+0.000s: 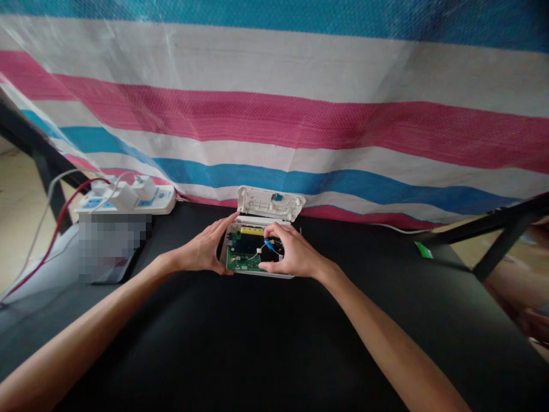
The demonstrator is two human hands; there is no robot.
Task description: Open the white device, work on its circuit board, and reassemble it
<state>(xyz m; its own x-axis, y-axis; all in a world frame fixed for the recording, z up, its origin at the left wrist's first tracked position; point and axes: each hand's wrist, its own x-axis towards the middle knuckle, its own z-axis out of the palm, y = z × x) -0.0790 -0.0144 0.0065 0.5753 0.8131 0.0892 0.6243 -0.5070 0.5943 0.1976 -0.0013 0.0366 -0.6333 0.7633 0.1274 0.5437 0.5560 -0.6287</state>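
An opened white device case (257,273) lies on the black table, showing a green circuit board (242,260) with a yellow connector block (252,230) along its far side. My left hand (209,247) grips the left edge of the case, thumb at the near side and fingers at the far corner. My right hand (294,250) reaches over the right part, its thumb and index finger curved apart around a blue connector (269,244) on a thin white cable. Whether the fingertips touch the connector is unclear. A white cover (271,203) with its inside showing stands behind the case.
A white power strip (163,200) with plugs and white and red cables is at the back left, beside a dark flat device (118,269). A green packet (424,250) lies at the right. Striped sheeting (274,120) hangs behind the table.
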